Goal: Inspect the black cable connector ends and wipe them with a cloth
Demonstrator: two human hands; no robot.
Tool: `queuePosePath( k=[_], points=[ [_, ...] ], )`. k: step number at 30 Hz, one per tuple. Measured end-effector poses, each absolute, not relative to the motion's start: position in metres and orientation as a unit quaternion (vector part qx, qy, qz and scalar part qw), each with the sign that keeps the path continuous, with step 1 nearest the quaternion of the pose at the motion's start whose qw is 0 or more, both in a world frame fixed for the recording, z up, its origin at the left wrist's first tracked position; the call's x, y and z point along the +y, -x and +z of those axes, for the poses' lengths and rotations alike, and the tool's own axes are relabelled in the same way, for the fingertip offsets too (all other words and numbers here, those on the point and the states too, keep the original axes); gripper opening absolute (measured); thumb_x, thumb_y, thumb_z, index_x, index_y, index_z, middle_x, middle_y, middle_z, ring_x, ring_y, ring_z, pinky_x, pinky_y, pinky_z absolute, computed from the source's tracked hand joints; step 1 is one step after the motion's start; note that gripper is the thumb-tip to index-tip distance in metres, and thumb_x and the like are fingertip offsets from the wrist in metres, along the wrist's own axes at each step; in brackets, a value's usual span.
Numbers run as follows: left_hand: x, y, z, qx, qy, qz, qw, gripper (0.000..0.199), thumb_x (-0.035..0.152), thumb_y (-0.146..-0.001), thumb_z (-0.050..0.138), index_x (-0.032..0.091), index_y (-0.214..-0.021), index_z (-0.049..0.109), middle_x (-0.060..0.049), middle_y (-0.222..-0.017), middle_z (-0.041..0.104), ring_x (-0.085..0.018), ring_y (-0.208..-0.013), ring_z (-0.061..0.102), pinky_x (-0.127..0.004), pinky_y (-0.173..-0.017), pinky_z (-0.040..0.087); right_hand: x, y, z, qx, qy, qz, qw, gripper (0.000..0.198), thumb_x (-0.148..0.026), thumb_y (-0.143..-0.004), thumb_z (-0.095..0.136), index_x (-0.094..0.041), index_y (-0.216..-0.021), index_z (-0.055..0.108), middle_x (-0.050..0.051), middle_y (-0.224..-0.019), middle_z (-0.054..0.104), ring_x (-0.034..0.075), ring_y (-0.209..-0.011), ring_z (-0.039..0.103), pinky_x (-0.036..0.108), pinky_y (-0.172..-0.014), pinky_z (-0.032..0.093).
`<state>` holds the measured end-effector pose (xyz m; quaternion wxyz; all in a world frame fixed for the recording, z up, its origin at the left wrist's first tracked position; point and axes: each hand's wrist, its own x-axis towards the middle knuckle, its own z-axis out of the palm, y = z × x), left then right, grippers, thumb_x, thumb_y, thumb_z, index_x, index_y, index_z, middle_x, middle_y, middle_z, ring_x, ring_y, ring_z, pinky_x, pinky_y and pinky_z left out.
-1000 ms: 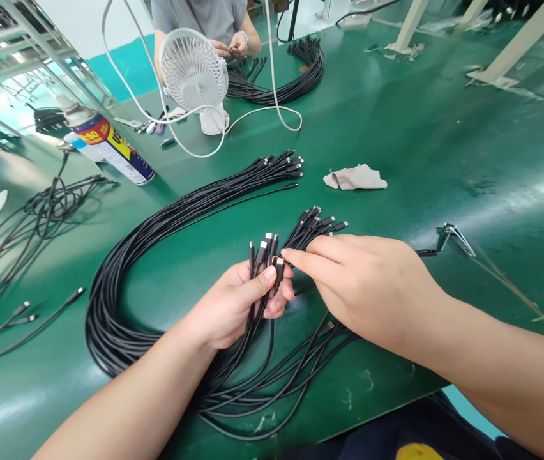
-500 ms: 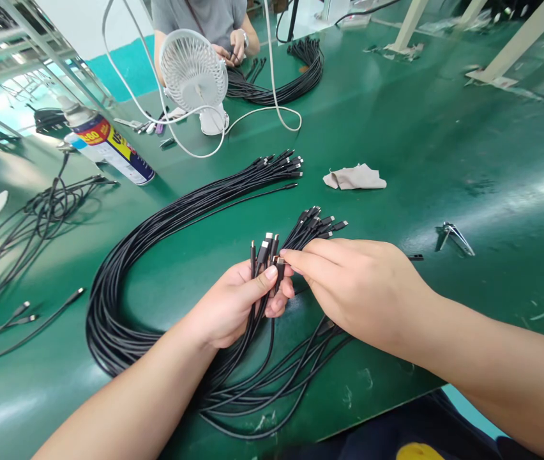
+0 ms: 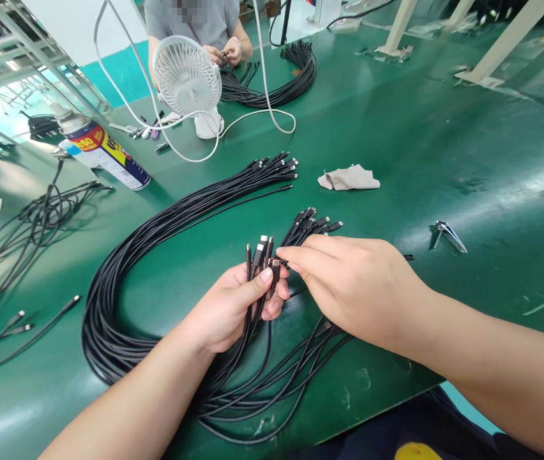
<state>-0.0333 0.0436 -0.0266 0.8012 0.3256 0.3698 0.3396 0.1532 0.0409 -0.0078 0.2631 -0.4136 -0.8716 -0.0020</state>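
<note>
My left hand [image 3: 246,291] is closed around several black cables [image 3: 251,322], with their connector plugs [image 3: 258,255] standing up above the thumb. One plug with a metal tip [image 3: 276,271] leans out beside my left thumb. My right hand [image 3: 355,287] reaches in from the right, its thumb and forefinger pinched together at the plugs. A small dark piece shows at those fingertips, too small to name. Just behind my right hand lies a bunch of cable ends [image 3: 311,220] on the green table. A large curved bundle of black cables [image 3: 119,275] lies to the left.
A spray can [image 3: 116,156] and a white fan [image 3: 188,73] with a looping white cord stand at the back. A grey cloth [image 3: 349,178] and nail clippers [image 3: 451,236] lie to the right. Loose cables [image 3: 42,217] spread at left. Opposite, a person [image 3: 195,32] handles another cable bundle [image 3: 295,83].
The view has shifted slightly, moving the scene a little leftward. My right fingertips have risen slightly against the leaning plug; my left hand keeps its hold on the cables.
</note>
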Motion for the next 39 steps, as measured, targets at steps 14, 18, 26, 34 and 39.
queuePosePath(
  k=[14, 18, 26, 34, 39],
  points=[
    [0.043, 0.033, -0.024, 0.355, -0.345, 0.3, 0.816, 0.03, 0.037, -0.072, 0.078, 0.01, -0.077, 0.066, -0.004, -0.058, 0.065, -0.008, -0.045, 0.052, -0.018, -0.041, 0.034, 0.057, -0.143, -0.008, -0.746, 0.415, 0.396, 0.339, 0.012, -0.017, -0.088, 0.055, -0.017, -0.077, 0.057, -0.003, -0.066, 0.064, 0.009, -0.06, 0.059, 0.02, -0.058, 0.043],
    [0.043, 0.034, -0.026, 0.364, -0.324, 0.305, 0.818, 0.029, 0.035, -0.072, 0.079, 0.011, -0.08, 0.066, -0.005, -0.064, 0.067, -0.009, -0.048, 0.055, -0.018, -0.042, 0.035, 0.058, -0.146, -0.008, -0.788, 0.447, 0.267, 0.328, 0.012, -0.018, -0.089, 0.053, -0.018, -0.078, 0.059, -0.001, -0.069, 0.064, 0.011, -0.064, 0.058, 0.022, -0.06, 0.039],
    [0.043, 0.034, -0.026, 0.374, -0.319, 0.33, 0.806, 0.03, 0.032, -0.068, 0.082, 0.01, -0.078, 0.065, -0.002, -0.059, 0.065, -0.005, -0.041, 0.046, -0.017, -0.039, 0.031, 0.069, -0.157, -0.006, -0.776, 0.473, 0.157, 0.386, 0.01, -0.014, -0.087, 0.053, -0.018, -0.09, 0.061, 0.003, -0.085, 0.068, 0.014, -0.073, 0.062, 0.025, -0.064, 0.045],
    [0.041, 0.027, -0.019, 0.452, -0.331, 0.362, 0.745, 0.036, 0.029, -0.06, 0.087, 0.012, -0.077, 0.059, -0.002, -0.061, 0.069, -0.012, -0.049, 0.063, -0.021, -0.045, 0.05, 0.06, -0.157, -0.005, -0.811, 0.484, 0.114, 0.308, 0.019, -0.021, -0.096, 0.042, -0.016, -0.103, 0.058, 0.005, -0.089, 0.069, 0.016, -0.076, 0.063, 0.025, -0.064, 0.045],
    [0.038, 0.026, -0.022, 0.474, -0.332, 0.387, 0.718, 0.035, 0.024, -0.061, 0.086, 0.013, -0.076, 0.057, -0.002, -0.062, 0.07, -0.015, -0.055, 0.068, -0.026, -0.054, 0.058, 0.043, -0.152, -0.009, -0.874, 0.412, 0.003, 0.259, 0.022, -0.013, -0.092, 0.04, -0.014, -0.091, 0.062, 0.003, -0.074, 0.068, 0.015, -0.064, 0.062, 0.026, -0.055, 0.038]
  ],
)
